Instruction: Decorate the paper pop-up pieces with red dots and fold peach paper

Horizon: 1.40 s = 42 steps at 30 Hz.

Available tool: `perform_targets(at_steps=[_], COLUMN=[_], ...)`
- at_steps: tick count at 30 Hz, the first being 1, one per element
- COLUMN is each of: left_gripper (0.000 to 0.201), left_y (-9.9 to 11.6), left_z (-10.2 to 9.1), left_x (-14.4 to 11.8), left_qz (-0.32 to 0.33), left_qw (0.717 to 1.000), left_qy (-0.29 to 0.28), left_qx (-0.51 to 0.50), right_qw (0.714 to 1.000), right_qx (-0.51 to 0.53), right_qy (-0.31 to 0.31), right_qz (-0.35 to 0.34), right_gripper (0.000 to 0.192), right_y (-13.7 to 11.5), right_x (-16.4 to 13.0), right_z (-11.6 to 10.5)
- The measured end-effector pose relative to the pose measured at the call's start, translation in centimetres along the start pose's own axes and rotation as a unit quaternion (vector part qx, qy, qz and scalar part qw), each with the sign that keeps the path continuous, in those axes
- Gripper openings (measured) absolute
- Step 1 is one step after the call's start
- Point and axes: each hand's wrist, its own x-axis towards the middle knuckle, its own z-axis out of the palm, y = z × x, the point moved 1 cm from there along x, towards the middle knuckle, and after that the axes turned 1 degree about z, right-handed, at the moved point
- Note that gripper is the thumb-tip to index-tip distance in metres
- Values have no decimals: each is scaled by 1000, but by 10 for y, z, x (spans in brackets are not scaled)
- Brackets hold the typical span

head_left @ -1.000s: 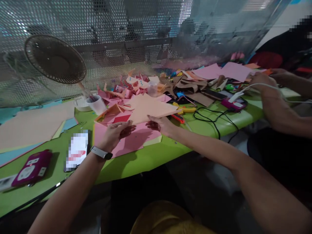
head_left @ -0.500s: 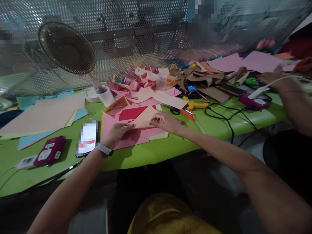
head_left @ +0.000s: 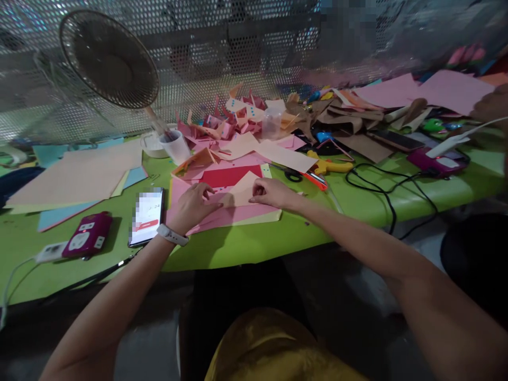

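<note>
At far left of the green table we note a magenta power bank, then a phone lying face-up. Our left hand presses flat, fingers spread, on the peach paper, seemingly pinning it. Our right hand pinches its folded edge, likely to crease it. The paper lies on pink sheets. Farther right: scissors, a glue gun.

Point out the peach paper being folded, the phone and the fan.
peach paper [head_left: 240, 191], head view, middle of the folded sheet
phone [head_left: 146, 216], head view, screen centre
fan [head_left: 109, 59], head view, grille centre
</note>
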Motion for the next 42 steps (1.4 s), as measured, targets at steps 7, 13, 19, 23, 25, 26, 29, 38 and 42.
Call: perform_targets(at_steps=[7, 13, 19, 23, 25, 26, 29, 38, 42], left_gripper=[21, 18, 23, 26, 27, 27, 31, 35, 33], left_y=[27, 35, 30, 24, 21, 18, 9, -19, -28], left_z=[10, 14, 11, 11, 10, 9, 5, -20, -27], left_x=[8, 31, 37, 34, 34, 35, 38, 49, 49], left_qz=[163, 81, 72, 65, 56, 48, 18, -53, -73], left_qw=[982, 982, 967, 962, 959, 957, 952, 941, 932], left_qy=[-93, -172, -233, -244, -254, -260, -280, -331, -350], left_qx=[29, 12, -76, -108, -116, -119, -124, -46, -59], right_qw=[999, 999, 999, 1000, 1000, 1000, 999, 1000, 999], right_qx=[-5, -6, 10, 2, -1, -2, 0, -1, 8], right_qy=[-34, -33, -33, -30, -26, -25, -26, -27, -29], right_qz=[11, 16, 17, 11, 14, 16, 19, 13, 12], right_gripper=[17, 16, 17, 18, 19, 20, 20, 21, 22], right_y=[-4, -8, -8, -8, -8, -8, -9, -4, -5], right_x=[3, 2, -1, -1, -1, -1, -2, 0, 0], right_z=[-4, -6, -6, -5, -6, -6, -6, -6, -6])
